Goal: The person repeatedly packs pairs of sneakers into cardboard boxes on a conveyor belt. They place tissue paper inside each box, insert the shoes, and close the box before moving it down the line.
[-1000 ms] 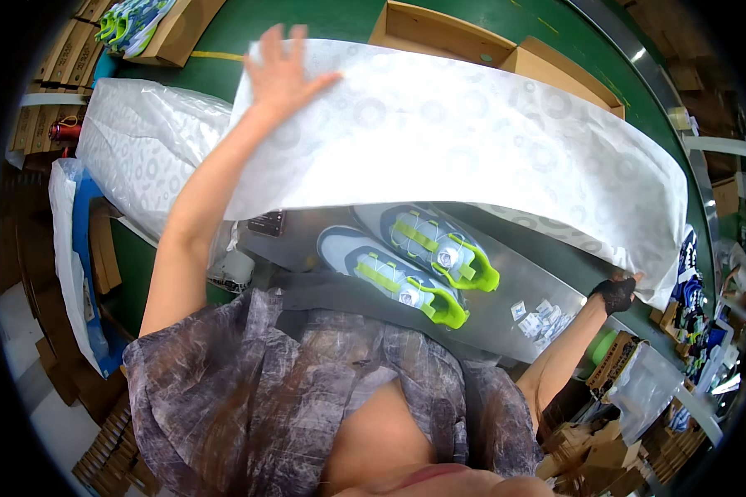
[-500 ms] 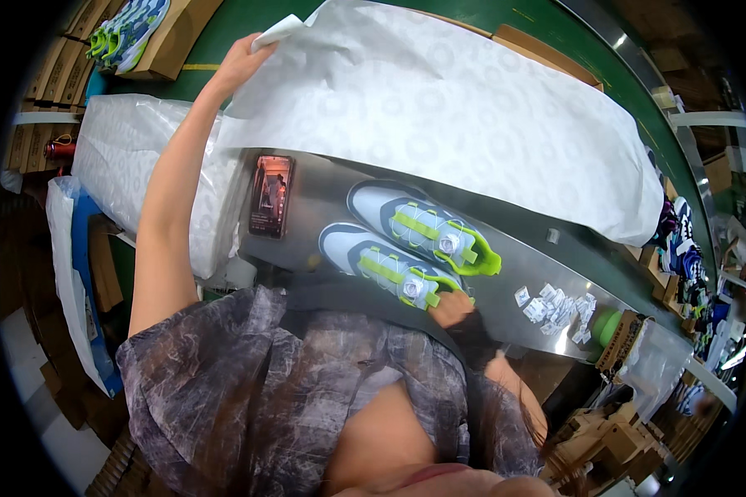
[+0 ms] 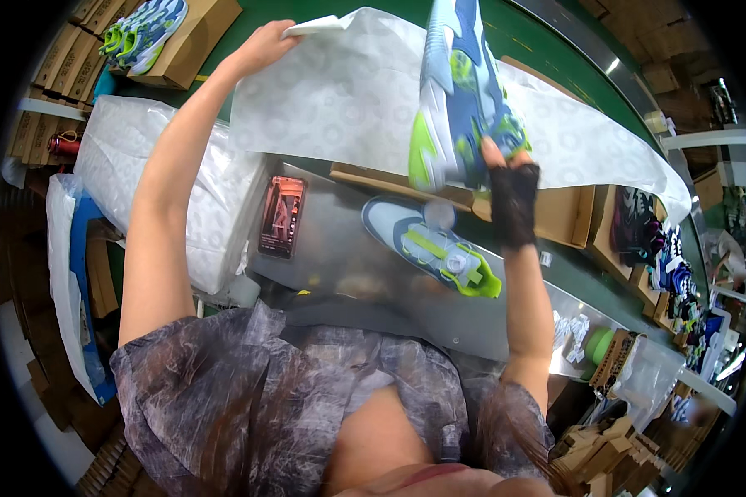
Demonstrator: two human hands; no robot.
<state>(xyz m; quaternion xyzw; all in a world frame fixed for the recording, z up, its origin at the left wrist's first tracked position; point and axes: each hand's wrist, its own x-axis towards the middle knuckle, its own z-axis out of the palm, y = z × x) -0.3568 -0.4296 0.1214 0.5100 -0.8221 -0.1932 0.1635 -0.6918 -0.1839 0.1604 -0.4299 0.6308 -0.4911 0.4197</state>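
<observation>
Head view: right hand [image 3: 511, 178] in black glove [image 3: 514, 215], clamped on raised shoe [image 3: 464, 99] near its opening; shoe extends up-left of that hand, in front of white paper [image 3: 323, 103]. Left hand [image 3: 261, 48] pinches paper's far-left corner. Second shoe [image 3: 414, 236] on desk [image 3: 331, 269], lower-left of right hand, apart.

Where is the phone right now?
In the head view, the phone lies left of centre on the grey metal surface, between the plastic-wrapped white bundle and the unheld pale blue shoe.
</observation>
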